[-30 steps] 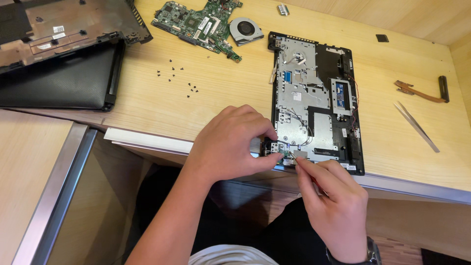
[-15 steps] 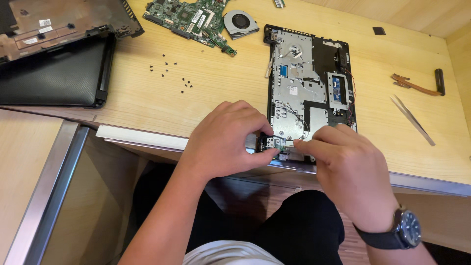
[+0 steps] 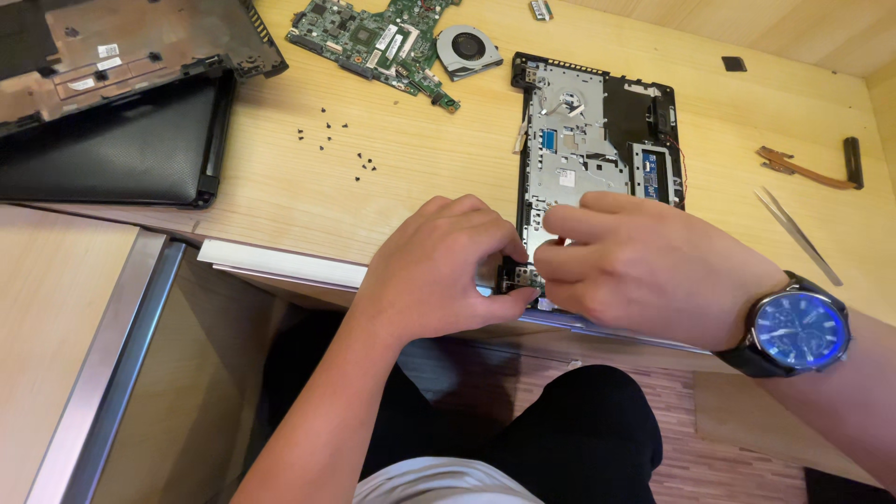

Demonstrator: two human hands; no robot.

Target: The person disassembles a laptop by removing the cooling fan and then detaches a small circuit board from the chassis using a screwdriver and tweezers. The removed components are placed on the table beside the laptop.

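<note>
An opened laptop base point(image 3: 597, 131), black with a silver metal plate, lies lengthwise on the wooden desk point(image 3: 420, 177). My left hand point(image 3: 439, 266) grips its near left corner at the desk's front edge, fingertips on a small metal hinge piece point(image 3: 518, 277). My right hand point(image 3: 644, 266), with a blue-faced wristwatch point(image 3: 798, 329), lies over the base's near end, its fingers pinching at the same hinge piece. What is between the fingertips is hidden.
A green circuit board point(image 3: 373, 42) and a round fan point(image 3: 469, 49) lie at the back. Several loose black screws point(image 3: 331, 140) sit left of the base. Tweezers point(image 3: 798, 233) and a copper heat pipe point(image 3: 807, 168) lie right. A black laptop lid point(image 3: 112, 140) is far left.
My right hand has moved up from below the desk edge onto the base's near end, meeting my left hand at the corner. The view has shifted slightly.
</note>
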